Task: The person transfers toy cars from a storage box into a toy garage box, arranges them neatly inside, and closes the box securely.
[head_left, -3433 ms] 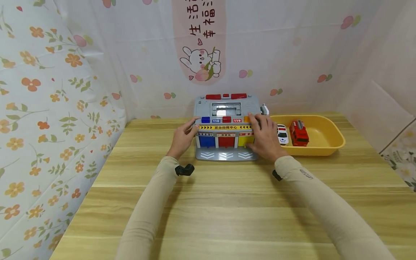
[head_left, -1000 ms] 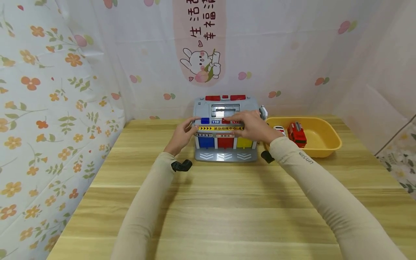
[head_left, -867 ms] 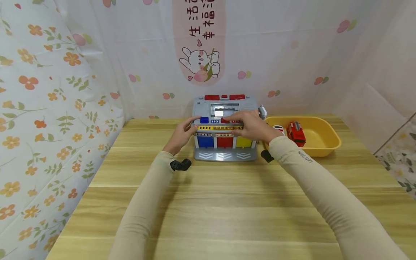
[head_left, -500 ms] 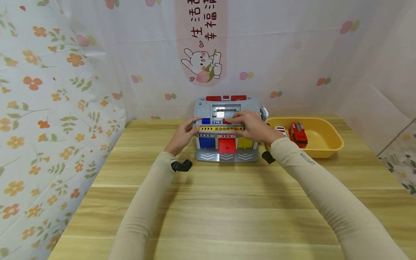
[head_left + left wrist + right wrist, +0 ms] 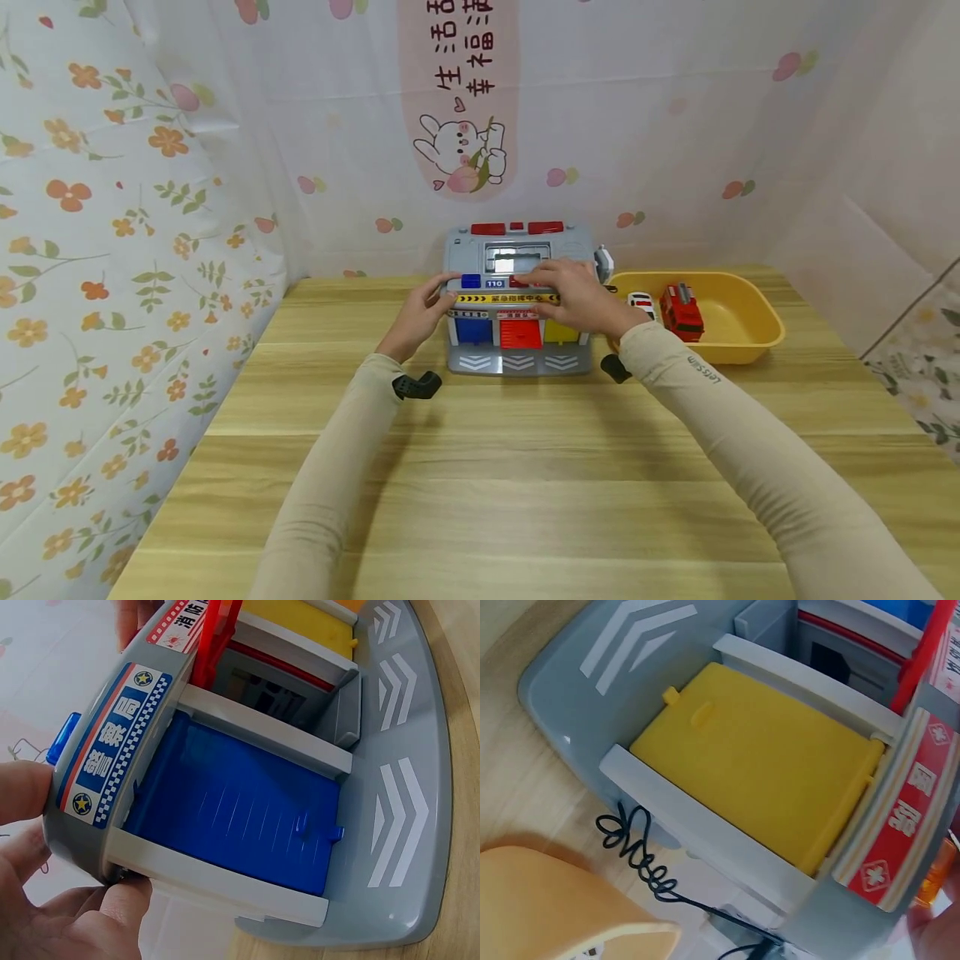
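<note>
A grey toy garage [image 5: 577, 242] with blue, red and yellow doors stands at the back of the table. My left hand [image 5: 415, 321] grips its left roof corner, fingers above and below the edge in the left wrist view. Reaching across from the right, my right hand [image 5: 588, 298] pinches the roof's front edge, a finger on the red button [image 5: 514, 282] and the thumb at the sign below. The red door [image 5: 521, 335] is swung outward, baring a dark inside in both wrist views. The blue door [image 5: 240, 802] and the yellow door [image 5: 757, 765] are closed.
Right of the garage sits a yellow bin [image 5: 738, 321] holding a red toy fire truck [image 5: 682, 312] and a white toy car [image 5: 641, 304]. A coiled black cord [image 5: 649, 874] hangs at the garage's right side. A printed cloth [image 5: 337, 167] hangs behind.
My right hand has shifted left from the roof's right end to the red button. The red door, closed one second ago, has swung outward. My left hand keeps its place.
</note>
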A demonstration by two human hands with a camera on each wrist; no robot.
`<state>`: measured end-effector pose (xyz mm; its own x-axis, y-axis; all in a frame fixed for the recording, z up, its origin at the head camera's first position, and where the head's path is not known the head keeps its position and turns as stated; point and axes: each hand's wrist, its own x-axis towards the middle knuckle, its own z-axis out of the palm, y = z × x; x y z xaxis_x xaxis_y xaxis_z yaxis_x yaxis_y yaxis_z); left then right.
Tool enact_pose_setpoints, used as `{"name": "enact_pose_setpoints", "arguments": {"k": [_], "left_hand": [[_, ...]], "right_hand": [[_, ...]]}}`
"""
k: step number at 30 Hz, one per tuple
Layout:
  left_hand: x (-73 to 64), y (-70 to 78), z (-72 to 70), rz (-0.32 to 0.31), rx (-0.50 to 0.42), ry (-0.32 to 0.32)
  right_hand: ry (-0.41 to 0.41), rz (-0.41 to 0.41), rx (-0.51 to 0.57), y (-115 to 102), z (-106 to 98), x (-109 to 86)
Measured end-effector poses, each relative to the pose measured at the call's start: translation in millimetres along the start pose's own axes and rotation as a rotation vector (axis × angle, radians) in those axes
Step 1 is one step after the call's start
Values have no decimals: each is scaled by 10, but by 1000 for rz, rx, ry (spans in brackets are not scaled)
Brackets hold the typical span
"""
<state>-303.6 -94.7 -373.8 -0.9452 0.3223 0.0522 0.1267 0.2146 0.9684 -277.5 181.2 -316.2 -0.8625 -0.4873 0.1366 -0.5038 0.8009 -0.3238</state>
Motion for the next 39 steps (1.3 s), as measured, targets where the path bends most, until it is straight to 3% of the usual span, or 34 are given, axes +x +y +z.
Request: {"name": "enact_pose_setpoints", "arguments": {"k": [5, 11, 24, 39], "left_hand": [[-10, 16, -29, 7, 29, 20], [-9, 38, -32, 9, 53, 31], [8, 5, -8, 35, 58, 39], [-25, 13, 14, 13, 75, 43]], "right_hand": [[-35, 7, -32, -15, -29, 27], [-19, -9, -4, -24, -97, 6], [149, 54, 141, 190, -299, -170], [236, 146, 179, 562, -418, -530]]}}
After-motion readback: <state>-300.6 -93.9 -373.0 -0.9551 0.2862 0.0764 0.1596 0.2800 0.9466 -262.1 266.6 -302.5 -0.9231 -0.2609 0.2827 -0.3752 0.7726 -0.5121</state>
